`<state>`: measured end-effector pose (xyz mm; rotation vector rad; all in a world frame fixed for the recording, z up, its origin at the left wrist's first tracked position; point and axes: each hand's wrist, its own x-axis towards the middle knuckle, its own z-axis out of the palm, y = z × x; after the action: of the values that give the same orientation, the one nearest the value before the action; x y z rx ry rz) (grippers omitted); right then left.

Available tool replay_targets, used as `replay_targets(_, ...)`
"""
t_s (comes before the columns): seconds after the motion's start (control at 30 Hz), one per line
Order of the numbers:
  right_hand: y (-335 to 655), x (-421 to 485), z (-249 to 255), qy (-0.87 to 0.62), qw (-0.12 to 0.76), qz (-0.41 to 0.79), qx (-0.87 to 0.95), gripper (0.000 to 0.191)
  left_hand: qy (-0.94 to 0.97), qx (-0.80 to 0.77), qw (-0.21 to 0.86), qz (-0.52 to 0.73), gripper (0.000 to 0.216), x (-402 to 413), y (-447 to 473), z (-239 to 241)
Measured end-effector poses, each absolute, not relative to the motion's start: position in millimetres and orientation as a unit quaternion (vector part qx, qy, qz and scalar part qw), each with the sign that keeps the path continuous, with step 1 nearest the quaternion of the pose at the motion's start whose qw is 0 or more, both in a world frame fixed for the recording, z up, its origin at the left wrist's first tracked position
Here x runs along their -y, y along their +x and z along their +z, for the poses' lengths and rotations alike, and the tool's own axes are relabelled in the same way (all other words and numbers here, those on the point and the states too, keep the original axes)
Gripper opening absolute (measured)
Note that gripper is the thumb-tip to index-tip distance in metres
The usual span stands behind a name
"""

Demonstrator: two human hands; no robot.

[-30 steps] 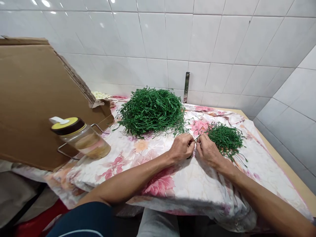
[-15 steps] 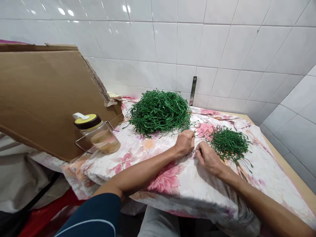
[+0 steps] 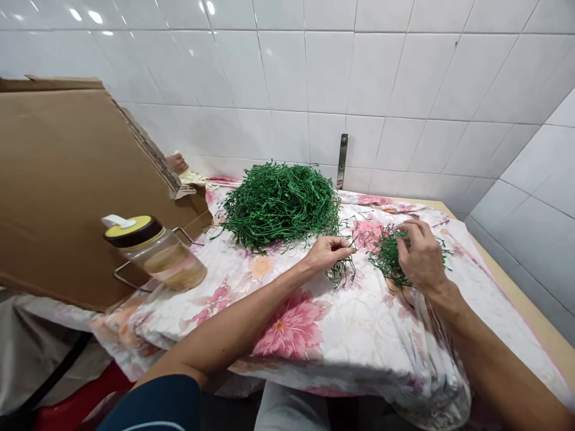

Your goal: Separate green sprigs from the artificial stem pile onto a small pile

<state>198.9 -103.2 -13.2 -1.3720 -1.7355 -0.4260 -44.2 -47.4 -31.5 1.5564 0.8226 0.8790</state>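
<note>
A big heap of thin green stems lies on a flowered cloth at the back. To its right sits a smaller green pile. My left hand rests on the cloth between the two heaps, its fingers pinched on a few loose green stems. My right hand lies on top of the small pile, fingers curled down into the stems.
A plastic bottle with a yellow and brown lid lies tilted in a wire holder at the left. Behind it leans a large sheet of brown cardboard. White tiled walls close the back and right. The wooden table edge shows at the right.
My right hand has left my left hand and moved right onto the small pile. My left hand stays near the middle, still pinching stems.
</note>
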Motion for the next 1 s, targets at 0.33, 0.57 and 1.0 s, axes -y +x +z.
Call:
replay_targets(0.33,149.4,127.1,-21.2,-0.392,0.432,-0.039,0.811,0.024,0.62,-0.307,0.623,0.365,0.045,55.0,-40.8,-30.9)
replay_targets(0.57,149.4,117.4,-35.5,-0.425,0.44,0.023,0.79,0.014,0.609,-0.282,0.65,0.356,0.043,59.6,-40.4,-31.2)
replay_targets(1.0,143.1,122.6,-28.2,-0.47,0.437,0.114,0.759,0.014,0.667,-0.294,0.575,0.371,0.043,59.5,-41.1,-33.6)
